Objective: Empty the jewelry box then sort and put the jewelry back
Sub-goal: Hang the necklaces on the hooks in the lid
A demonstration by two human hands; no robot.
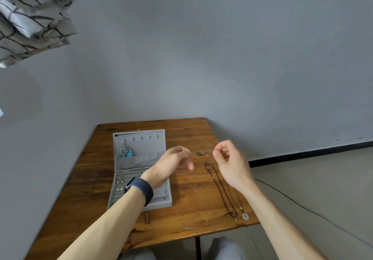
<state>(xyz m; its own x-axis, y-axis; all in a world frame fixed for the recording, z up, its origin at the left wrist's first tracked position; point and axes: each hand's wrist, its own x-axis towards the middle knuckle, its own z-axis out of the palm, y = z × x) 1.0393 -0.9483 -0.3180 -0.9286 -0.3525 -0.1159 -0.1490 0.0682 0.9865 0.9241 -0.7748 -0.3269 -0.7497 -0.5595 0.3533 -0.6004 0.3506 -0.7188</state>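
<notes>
A grey jewelry box [123,195] lies open on the wooden table [96,175], its lid tilted back with blue drop earrings [126,152] hanging inside. Small earrings [120,180] sit in the tray's left slots. My left hand [173,164] and my right hand [230,163] hover above the table right of the box, pinching the two ends of a thin silver chain [201,151] stretched taut between them, with a small pendant near its middle. A dark red bead necklace [223,191] with a white ring pendant [245,216] lies on the table under my right wrist.
A thin silver bracelet [194,226] rests near the table's front edge. A grey wall stands behind and left of the table. Patterned fabric [34,17] hangs at the top left. A cable [302,207] runs over the floor at right. My knees show below the table.
</notes>
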